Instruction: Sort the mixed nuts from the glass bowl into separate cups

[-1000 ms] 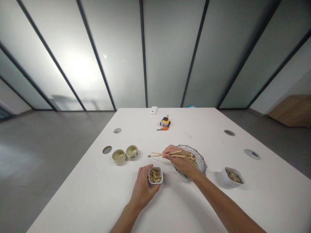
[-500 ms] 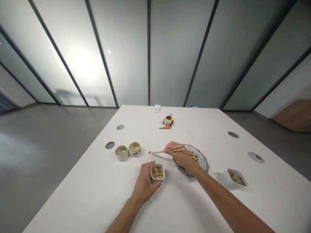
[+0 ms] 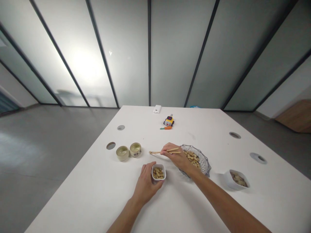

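My left hand (image 3: 147, 183) curls round a small white square dish (image 3: 165, 174) of peanuts (image 3: 157, 173), fingers at its far side and thumb at the near side. In my right hand (image 3: 176, 158) is a pair of wooden chopsticks (image 3: 156, 152), pointing left. Their tips are close together, low over the table, beyond the dish; whether a small piece sits between them I cannot make out. Under my right wrist stands a clear glass bowl (image 3: 206, 163), partly hidden, with peanuts and darker bits in it.
Two pale green cups (image 3: 122, 153) stand left of the chopstick tips. A white container (image 3: 230, 181) with what looks like shells is at the right. Farther back lie an orange toy carrot (image 3: 167, 128), a yellow toy car (image 3: 169, 121) and a white box-shaped device (image 3: 157, 109). The tabletop has several round holes.
My right hand and the chopsticks have shifted slightly left, baring more of the glass bowl. A small light piece seen at the tips before is less distinct now. My left hand keeps its hold.
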{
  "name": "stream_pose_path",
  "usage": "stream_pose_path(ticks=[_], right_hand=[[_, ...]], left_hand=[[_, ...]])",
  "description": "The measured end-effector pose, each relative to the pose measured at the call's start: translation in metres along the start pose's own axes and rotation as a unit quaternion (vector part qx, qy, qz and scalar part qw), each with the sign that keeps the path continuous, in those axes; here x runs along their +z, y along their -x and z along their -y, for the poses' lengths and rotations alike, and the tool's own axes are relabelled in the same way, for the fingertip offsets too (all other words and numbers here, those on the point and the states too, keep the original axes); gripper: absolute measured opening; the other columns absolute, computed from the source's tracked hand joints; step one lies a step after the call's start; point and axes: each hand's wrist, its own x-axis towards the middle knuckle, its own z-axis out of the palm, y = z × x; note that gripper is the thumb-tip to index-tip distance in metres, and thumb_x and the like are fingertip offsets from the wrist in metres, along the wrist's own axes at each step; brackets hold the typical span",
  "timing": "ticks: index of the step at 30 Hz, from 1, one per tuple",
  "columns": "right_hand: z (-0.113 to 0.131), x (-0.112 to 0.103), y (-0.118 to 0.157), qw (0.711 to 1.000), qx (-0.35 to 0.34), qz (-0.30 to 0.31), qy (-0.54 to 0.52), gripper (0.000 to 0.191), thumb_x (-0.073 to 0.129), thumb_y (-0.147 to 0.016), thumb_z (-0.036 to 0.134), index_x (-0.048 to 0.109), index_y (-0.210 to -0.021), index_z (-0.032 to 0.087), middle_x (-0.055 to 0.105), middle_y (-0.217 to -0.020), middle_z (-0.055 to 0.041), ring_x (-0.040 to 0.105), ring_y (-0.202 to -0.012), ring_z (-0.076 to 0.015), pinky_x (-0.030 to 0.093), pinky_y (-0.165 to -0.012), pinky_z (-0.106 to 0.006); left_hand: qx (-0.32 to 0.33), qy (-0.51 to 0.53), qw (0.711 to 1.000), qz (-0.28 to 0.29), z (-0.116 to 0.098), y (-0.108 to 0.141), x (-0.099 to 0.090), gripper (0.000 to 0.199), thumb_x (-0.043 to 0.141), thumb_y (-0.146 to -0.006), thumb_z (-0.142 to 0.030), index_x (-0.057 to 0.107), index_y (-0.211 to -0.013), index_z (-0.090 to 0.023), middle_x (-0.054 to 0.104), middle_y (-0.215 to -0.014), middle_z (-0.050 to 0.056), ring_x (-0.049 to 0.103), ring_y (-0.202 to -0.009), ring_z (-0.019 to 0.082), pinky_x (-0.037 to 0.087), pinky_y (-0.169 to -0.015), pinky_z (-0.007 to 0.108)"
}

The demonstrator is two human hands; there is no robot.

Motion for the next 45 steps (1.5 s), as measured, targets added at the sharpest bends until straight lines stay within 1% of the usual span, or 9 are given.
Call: stream_pose_path(ticks=[5, 9, 14, 19, 24, 29, 36, 41, 45], right_hand=[[-0.003, -0.001, 0.0, 1.0, -0.003, -0.007, -0.002, 0.028, 0.077, -0.085, 0.048, 0.074, -0.077, 0.022, 0.074, -0.087, -0.0054, 0.069, -0.083, -0.0196, 0.056, -0.077, -0.033], [-0.005, -0.005, 0.004, 0.999, -0.01, -0.03, 0.004, 0.029, 0.076, -0.086, 0.05, 0.074, -0.079, 0.022, 0.073, -0.088, -0.0058, 0.068, -0.085, -0.0198, 0.056, -0.08, -0.034], [-0.002, -0.006, 0.008, 0.999, -0.013, -0.049, 0.01, 0.029, 0.074, -0.089, 0.049, 0.073, -0.081, 0.022, 0.073, -0.088, -0.0057, 0.068, -0.086, -0.0198, 0.055, -0.082, -0.034], [0.001, 0.005, -0.001, 0.999, -0.015, -0.036, -0.001, 0.024, 0.076, -0.087, 0.045, 0.074, -0.08, 0.023, 0.073, -0.088, -0.0043, 0.068, -0.085, -0.0189, 0.054, -0.081, -0.033], [-0.004, 0.014, -0.012, 1.0, -0.011, -0.027, -0.006, 0.024, 0.078, -0.084, 0.044, 0.073, -0.079, 0.021, 0.073, -0.084, -0.0035, 0.068, -0.079, -0.0176, 0.054, -0.075, -0.031], [-0.011, 0.015, -0.016, 1.0, -0.003, -0.027, 0.0, 0.027, 0.077, -0.084, 0.046, 0.071, -0.075, 0.02, 0.071, -0.081, -0.0035, 0.066, -0.075, -0.0166, 0.053, -0.07, -0.029], [-0.012, 0.012, -0.014, 1.0, -0.016, -0.016, -0.001, 0.026, 0.079, -0.084, 0.046, 0.074, -0.077, 0.021, 0.073, -0.085, -0.0048, 0.069, -0.08, -0.0182, 0.055, -0.074, -0.031], [-0.003, 0.004, -0.007, 0.998, -0.025, -0.063, 0.016, 0.029, 0.076, -0.086, 0.049, 0.075, -0.078, 0.021, 0.074, -0.083, -0.0049, 0.069, -0.08, -0.019, 0.056, -0.075, -0.033], [0.011, -0.014, 0.014, 0.992, -0.031, -0.117, 0.041, 0.024, 0.072, -0.091, 0.044, 0.076, -0.08, 0.023, 0.076, -0.087, -0.0043, 0.071, -0.084, -0.0199, 0.055, -0.082, -0.036]], left_hand=[[0.0, -0.004, 1.0, -0.002, 0.001, 0.0, 0.0, 0.068, 0.08, -0.074, -0.012, 0.052, -0.135, -0.026, 0.065, -0.124, 0.006, 0.061, -0.119, 0.028, 0.053, -0.104, 0.046], [0.001, 0.003, 1.0, -0.002, -0.002, 0.0, -0.001, 0.067, 0.078, -0.074, -0.009, 0.053, -0.134, -0.025, 0.065, -0.126, 0.007, 0.06, -0.121, 0.029, 0.053, -0.104, 0.047], [0.012, 0.003, 1.0, -0.012, -0.005, -0.001, -0.002, 0.066, 0.079, -0.072, -0.008, 0.055, -0.131, -0.026, 0.066, -0.124, 0.006, 0.062, -0.119, 0.028, 0.054, -0.103, 0.045], [0.013, 0.015, 1.0, -0.006, -0.004, -0.001, -0.002, 0.063, 0.078, -0.073, -0.007, 0.055, -0.129, -0.026, 0.065, -0.123, 0.006, 0.061, -0.119, 0.028, 0.054, -0.104, 0.046], [0.007, 0.025, 1.0, 0.001, -0.004, -0.001, -0.002, 0.063, 0.077, -0.074, -0.007, 0.054, -0.129, -0.026, 0.063, -0.124, 0.006, 0.059, -0.12, 0.028, 0.053, -0.104, 0.046], [0.003, 0.028, 1.0, 0.005, -0.003, 0.0, -0.003, 0.066, 0.077, -0.072, -0.006, 0.053, -0.13, -0.026, 0.063, -0.125, 0.006, 0.058, -0.121, 0.028, 0.052, -0.105, 0.046], [0.002, 0.023, 1.0, 0.003, -0.003, 0.0, -0.003, 0.066, 0.079, -0.072, -0.006, 0.054, -0.13, -0.026, 0.064, -0.124, 0.005, 0.059, -0.119, 0.027, 0.053, -0.103, 0.043], [0.015, 0.025, 1.0, -0.002, -0.005, -0.001, -0.003, 0.065, 0.08, -0.073, -0.006, 0.053, -0.129, -0.026, 0.064, -0.126, 0.004, 0.058, -0.121, 0.026, 0.052, -0.105, 0.043], [0.015, 0.025, 1.0, -0.003, -0.005, -0.001, -0.002, 0.067, 0.08, -0.071, -0.004, 0.054, -0.128, -0.026, 0.064, -0.124, 0.004, 0.059, -0.119, 0.027, 0.053, -0.103, 0.043]])
